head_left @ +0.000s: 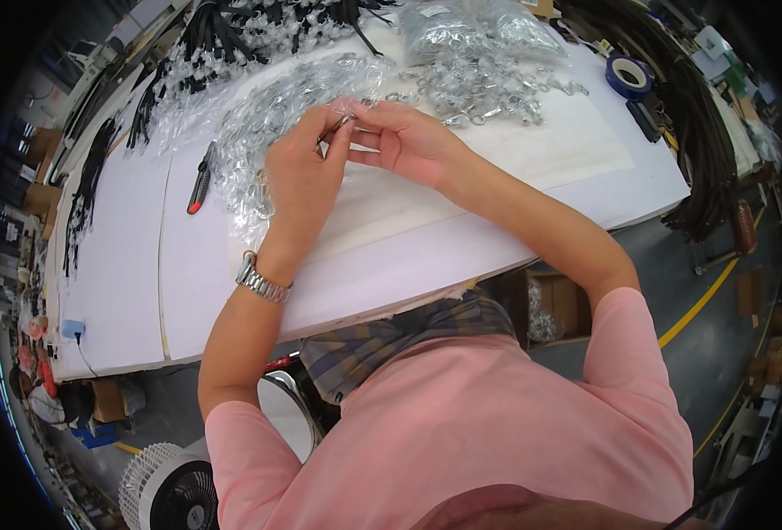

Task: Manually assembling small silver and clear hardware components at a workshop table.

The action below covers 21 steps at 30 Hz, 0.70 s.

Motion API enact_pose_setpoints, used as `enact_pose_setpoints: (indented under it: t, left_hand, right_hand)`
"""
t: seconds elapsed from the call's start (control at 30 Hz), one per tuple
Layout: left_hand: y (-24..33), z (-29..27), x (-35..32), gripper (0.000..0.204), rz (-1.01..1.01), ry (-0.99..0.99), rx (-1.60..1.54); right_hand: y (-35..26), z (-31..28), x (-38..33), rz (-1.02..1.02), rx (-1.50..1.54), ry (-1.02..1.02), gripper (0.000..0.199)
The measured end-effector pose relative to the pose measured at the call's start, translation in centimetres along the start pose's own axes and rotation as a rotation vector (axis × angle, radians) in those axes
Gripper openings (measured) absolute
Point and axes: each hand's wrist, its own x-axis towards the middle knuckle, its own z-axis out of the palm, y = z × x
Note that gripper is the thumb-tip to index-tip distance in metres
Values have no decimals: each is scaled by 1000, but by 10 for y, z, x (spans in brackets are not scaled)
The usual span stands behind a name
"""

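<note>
My left hand (305,168) and my right hand (413,146) meet over the white-covered table (461,208). Between the fingertips is a small shiny metal piece (347,120), too small and covered to name its kind. My left thumb and fingers pinch it. On the right, thumb and forefinger close at its far end, while the other fingers curl loosely. Under and beyond my hands spreads a heap of clear plastic packaging (294,93). Just right of it lies a pile of small metal hooks and rings (488,93), partly wrapped in clear plastic.
A utility knife (200,179) lies left of the heap. Black straps (223,31) with plastic-wrapped ends fill the far left. At the back are clear bags (444,31). Blue tape (629,76) and dark hanging straps (704,132) are at the right; a fan (170,490) stands below left.
</note>
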Motion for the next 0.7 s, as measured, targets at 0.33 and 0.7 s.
enact_pose_setpoints:
  t: [0.33, 0.7]
  left_hand:
    - [-21, -38, 12, 17, -529, -218, -566]
    - [-36, -17, 8, 7, -520, -259, -427]
  right_hand:
    - [8, 4, 11, -77, -199, -156, 27]
    - [6, 10, 1, -52, -664, -123, 20]
